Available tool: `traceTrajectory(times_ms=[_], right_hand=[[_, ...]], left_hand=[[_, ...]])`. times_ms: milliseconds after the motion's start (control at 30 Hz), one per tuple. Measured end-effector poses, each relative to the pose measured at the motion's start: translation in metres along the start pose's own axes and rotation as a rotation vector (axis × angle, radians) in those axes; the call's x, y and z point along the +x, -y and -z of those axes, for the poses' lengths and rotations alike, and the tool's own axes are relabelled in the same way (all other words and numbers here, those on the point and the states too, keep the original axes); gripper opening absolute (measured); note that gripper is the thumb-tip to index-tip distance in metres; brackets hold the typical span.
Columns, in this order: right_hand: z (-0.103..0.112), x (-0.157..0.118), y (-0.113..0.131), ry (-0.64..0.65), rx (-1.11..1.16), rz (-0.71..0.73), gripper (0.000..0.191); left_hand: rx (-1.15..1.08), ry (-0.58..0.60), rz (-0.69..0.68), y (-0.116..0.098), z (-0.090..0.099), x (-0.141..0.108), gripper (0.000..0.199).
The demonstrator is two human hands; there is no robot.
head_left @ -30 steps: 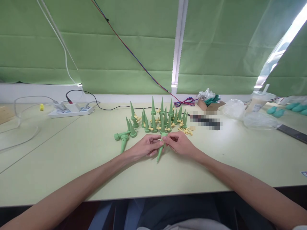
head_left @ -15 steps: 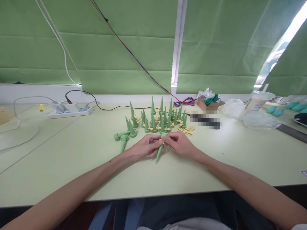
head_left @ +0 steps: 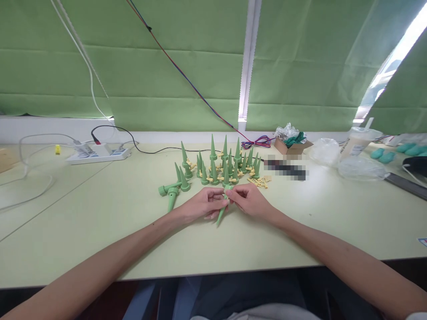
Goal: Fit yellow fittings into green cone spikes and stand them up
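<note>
A green plastic watering spike is held between both hands, its point tilted down and toward me. My left hand is closed around its middle, with the thumb lying across it. My right hand pinches its wide capped end; the fingers hide what else they may grip there. Just beyond my hands several similar spikes stand upright in a cluster, many with yellow valve pieces at their bases. To the left, a capped spike lies on the table against another. Loose yellow pieces lie beyond my right hand.
A white power strip with cables sits at the back left. Toward the back right are a cardboard box, coiled wires, a drink cup and plastic bags. The table edge runs close before me.
My left thumb has shifted slightly over the spike, covering the small yellow bit that showed there. The spike and both hands otherwise stay nearly in place.
</note>
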State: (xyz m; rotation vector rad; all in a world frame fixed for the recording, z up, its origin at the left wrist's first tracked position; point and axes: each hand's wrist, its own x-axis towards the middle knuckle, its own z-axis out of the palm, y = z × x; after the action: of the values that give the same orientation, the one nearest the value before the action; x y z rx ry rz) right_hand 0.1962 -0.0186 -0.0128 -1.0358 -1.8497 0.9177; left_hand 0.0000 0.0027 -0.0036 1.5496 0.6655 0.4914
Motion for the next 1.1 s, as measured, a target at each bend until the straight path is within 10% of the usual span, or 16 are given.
traceTrajectory(times_ms=[1100], right_hand=[[-0.0044, 0.0000, -0.0032, 0.021, -0.026, 0.014, 0.049]], left_hand=[[0.066, -0.020, -0.016, -0.0020, -0.0045, -0.0013, 0.025]])
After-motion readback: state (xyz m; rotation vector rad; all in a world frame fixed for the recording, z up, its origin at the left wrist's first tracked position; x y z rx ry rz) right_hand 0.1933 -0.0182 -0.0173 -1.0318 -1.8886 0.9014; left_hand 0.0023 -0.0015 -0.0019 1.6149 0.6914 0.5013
